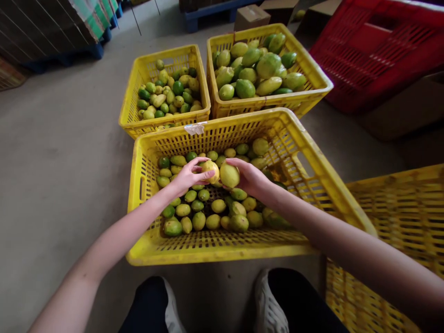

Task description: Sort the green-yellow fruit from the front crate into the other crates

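My left hand [190, 177] grips a yellow lemon [211, 171], its thumb across the front of the fruit. Right beside it, my right hand [248, 175] holds a yellow-green lemon [229, 175], with most of its fingers hidden behind the fruit. Both hands are over the near yellow crate [222, 252], where many green and yellow lemons [218, 206] lie scattered across the slatted bottom. My right forearm covers part of the crate's right side.
Behind stand a yellow crate of small lemons and limes [128, 104] and another yellow crate of larger fruit [270, 102]. A red crate [381, 51] leans at the upper right. One more yellow crate [398, 217] is at the right. My shoes [272, 303] are below the near crate.
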`<state>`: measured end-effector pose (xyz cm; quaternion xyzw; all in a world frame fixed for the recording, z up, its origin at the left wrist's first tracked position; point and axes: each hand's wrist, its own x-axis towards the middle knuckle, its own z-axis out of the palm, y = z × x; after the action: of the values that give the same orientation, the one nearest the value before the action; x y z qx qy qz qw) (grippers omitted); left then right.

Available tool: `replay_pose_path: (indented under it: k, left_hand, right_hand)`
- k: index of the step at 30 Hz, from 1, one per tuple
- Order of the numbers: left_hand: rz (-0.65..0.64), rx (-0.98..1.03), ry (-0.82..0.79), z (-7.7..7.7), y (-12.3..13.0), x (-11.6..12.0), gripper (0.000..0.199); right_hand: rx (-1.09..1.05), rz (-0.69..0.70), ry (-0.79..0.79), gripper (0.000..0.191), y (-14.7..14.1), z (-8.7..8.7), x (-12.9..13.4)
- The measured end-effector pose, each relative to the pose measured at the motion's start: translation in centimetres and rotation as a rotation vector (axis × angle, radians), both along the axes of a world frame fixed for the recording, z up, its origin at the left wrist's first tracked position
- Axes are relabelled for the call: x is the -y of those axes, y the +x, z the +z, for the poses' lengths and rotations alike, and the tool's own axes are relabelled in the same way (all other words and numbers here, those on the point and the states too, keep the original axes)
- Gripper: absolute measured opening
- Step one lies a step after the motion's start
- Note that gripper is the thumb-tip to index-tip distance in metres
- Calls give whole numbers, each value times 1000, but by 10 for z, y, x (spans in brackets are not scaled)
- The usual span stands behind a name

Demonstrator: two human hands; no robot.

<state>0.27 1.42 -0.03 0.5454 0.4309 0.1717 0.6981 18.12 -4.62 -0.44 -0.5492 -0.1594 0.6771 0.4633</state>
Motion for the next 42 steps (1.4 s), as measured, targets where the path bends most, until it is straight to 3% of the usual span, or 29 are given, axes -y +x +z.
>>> replay_pose_path:
  k: [6, 11, 15, 19, 22, 25, 28, 35, 42]
  left_hand:
    - [34, 47, -200, 2, 1, -2, 43]
    - [37, 184, -373, 5, 0, -6, 49]
    - [109, 337, -522, 11, -1, -8, 35]
    - [241, 338, -503, 18, -1, -10, 21]
    - [321, 289, -516, 19, 0, -12, 23]
    - [289, 310, -544, 18, -1, -12, 35]
    - [252, 365, -541, 17, -2, -11, 32]
    - [322, 413, -550, 22, -4, -11, 21]
    - [278, 356, -545, 20, -2, -8, 11]
  right_hand:
    - [-161, 17, -176, 15, -1, 7, -2]
    - [-183, -47, -164, 13, -1, 12, -3]
    - [-163, -105, -113, 7, 0, 13, -2]
    - [-183, -76, -109, 8, -3, 13, -2]
    - [-205, -114, -128, 19, -6, 9, -3]
    - [-209, -113, -185, 27, -6, 5, -4]
    - [-195, -115, -222, 28, -4, 3, -4]
    - [-192, -55, -139, 9, -4, 8, -1]
    - [-209, -12, -89, 28, -6, 11, -1]
